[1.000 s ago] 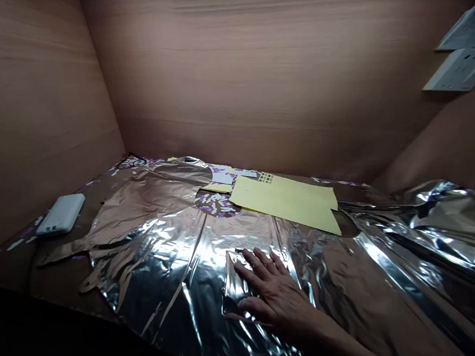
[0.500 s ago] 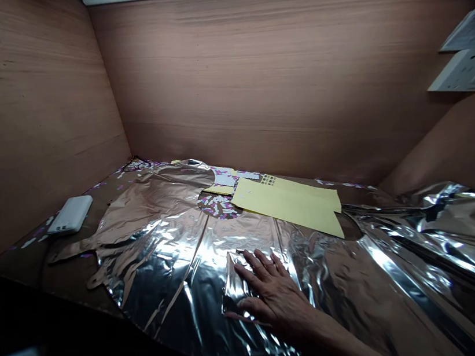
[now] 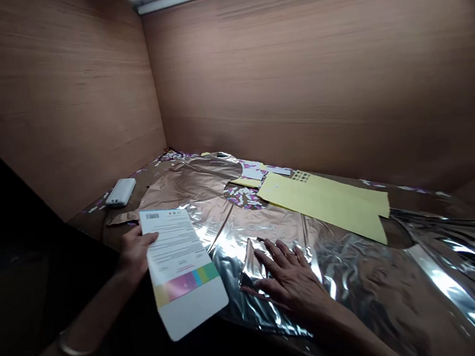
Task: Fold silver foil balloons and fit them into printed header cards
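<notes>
A large crinkled silver foil sheet (image 3: 364, 278) covers most of the wooden desk. My right hand (image 3: 292, 276) lies flat on it near the front edge, fingers stretched out and slightly apart. My left hand (image 3: 135, 251) grips the left edge of a white printed card (image 3: 181, 267) with a barcode, small text and a coloured stripe, held tilted over the foil's left part. A thin bracelet sits on my left wrist.
Yellow paper sheets (image 3: 328, 201) lie on the foil toward the back. A white power bank (image 3: 120, 191) rests at the far left by the side wall. Purple-and-white confetti scraps (image 3: 244, 196) are scattered around. Wooden walls enclose the desk on the left and back.
My left hand has come into view from the left holding the white printed card over the foil. The view has swung to the left. My right hand stays flat on the foil.
</notes>
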Tool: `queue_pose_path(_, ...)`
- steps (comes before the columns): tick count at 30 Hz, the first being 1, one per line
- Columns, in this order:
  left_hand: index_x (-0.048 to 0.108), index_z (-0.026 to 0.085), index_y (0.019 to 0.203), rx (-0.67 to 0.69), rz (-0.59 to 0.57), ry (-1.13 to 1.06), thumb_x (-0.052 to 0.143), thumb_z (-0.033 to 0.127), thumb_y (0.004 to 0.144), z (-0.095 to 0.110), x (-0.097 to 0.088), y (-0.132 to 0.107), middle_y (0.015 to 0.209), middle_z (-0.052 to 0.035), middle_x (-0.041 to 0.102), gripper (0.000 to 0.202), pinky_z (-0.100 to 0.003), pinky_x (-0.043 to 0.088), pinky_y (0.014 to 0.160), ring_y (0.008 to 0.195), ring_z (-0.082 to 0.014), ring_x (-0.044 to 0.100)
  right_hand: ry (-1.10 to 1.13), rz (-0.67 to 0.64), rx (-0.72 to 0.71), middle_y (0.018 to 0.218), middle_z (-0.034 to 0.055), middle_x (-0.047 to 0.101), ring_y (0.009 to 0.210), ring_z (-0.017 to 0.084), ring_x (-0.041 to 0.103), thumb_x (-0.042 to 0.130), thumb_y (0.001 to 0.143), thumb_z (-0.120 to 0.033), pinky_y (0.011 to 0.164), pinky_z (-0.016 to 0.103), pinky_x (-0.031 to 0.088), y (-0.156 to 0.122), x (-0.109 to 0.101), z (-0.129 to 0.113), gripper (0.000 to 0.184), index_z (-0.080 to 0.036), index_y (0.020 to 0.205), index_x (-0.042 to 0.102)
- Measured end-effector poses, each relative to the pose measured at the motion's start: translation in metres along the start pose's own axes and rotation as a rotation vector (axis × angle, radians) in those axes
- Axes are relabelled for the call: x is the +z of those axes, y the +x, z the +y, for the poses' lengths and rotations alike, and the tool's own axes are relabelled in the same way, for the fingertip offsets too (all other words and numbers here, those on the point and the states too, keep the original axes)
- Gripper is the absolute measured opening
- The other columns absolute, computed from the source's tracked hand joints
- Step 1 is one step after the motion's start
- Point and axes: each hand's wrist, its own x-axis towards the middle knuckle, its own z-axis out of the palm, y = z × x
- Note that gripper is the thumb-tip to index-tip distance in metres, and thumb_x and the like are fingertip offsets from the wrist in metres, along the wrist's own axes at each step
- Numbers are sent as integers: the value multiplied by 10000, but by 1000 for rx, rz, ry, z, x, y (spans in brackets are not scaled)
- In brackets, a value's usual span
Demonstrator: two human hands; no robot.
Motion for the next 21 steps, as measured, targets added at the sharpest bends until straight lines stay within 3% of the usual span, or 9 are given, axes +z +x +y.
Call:
queue_pose_path(3,599,80,736,5,45,-25,610,38,470,-19,25,3,647,-46,643,270,-365,512,621,590,-218,619,3,-15,-3,1454,52,183,1327,290,129,378,862,-550,1047,545,118,1,0,-1,558,-318,1363,302)
queue_pose_path(7,568,129,801,71,111,-76,582,92,490,-46,43,-9,699,-13,634,313,-332,508,668,660,-197,620,14,-29,6,1451,63,191,1325,298,128,393,851,-568,1048,547,117,2,-5,-2,577,-321,1364,302)
queue_pose_path(10,529,151,923,46,92,-117,586,142,532,-61,49,-34,804,-43,643,395,-340,517,664,723,-218,629,19,-35,12,1451,62,196,1322,301,141,381,862,-550,1047,552,121,2,-9,-3,563,-315,1367,297)
queue_pose_path(13,471,148,1055,46,-15,-46,618,220,609,-66,43,-60,942,-104,629,475,-380,524,692,828,-263,627,23,-23,4,1450,65,203,1320,306,151,373,865,-554,1043,563,129,1,-10,-3,565,-305,1368,300)
queue_pose_path(15,429,150,1153,198,-17,225,615,287,682,-61,30,-70,1086,-147,573,525,-436,502,772,974,-305,579,26,-14,-5,1446,73,215,1319,312,151,371,864,-561,1036,575,141,0,-9,-3,573,-297,1368,303)
queue_pose_path(18,446,144,1216,702,-6,817,540,334,793,-49,8,-69,1299,-184,417,473,-510,353,962,1216,-345,378,20,4,-11,1438,74,236,1315,317,163,378,869,-538,1031,579,158,-1,-7,-2,547,-297,1358,330)
queue_pose_path(19,463,141,1223,873,-86,978,516,348,819,-46,4,-66,1340,-183,376,457,-515,294,1004,1265,-346,304,16,13,-13,1437,71,240,1313,317,170,383,870,-526,1030,578,162,-1,-6,-1,534,-300,1352,340)
queue_pose_path(21,461,158,1262,1091,-421,1215,496,433,835,-43,2,-58,1393,-179,313,509,-538,196,1040,1311,-355,198,8,38,-19,1436,67,245,1310,318,181,393,872,-506,1029,576,171,-1,-5,-1,517,-304,1347,352)
